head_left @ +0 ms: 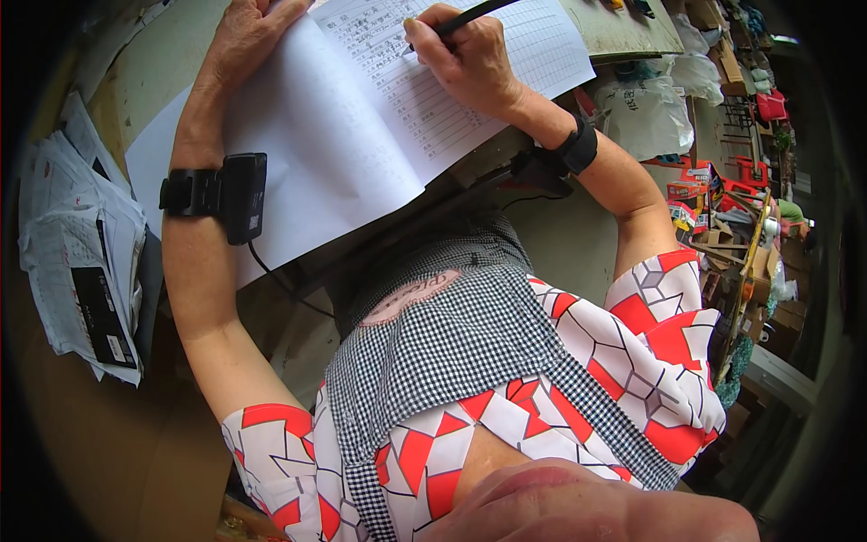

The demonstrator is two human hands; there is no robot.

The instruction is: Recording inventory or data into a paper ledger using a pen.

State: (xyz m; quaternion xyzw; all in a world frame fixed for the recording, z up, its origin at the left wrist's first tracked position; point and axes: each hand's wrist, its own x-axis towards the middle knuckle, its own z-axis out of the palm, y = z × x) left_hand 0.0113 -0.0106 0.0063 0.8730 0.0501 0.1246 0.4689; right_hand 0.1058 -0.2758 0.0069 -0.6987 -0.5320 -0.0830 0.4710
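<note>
My right hand (465,59) is closed around a black pen (474,14), its tip against a printed form (433,113) with rows of handwriting and a ruled grid. My left hand (248,36) is at the top edge of the view, its fingertips partly cut off. It appears closed on the upper edge of a white page (302,135) that is folded over and curls up beside the form. Under my left forearm lies more white paper (194,199). All these sheets rest on a pale table (144,68), some hanging over its near edge.
At the left, a stack of papers and plastic mailing bags (81,244) leans by the table. Clear plastic bags (646,117) hang at the right, with cluttered shelves and boxes (691,194) beyond. Black devices (244,199) are strapped to my forearms; a cable (280,282) trails from the left one.
</note>
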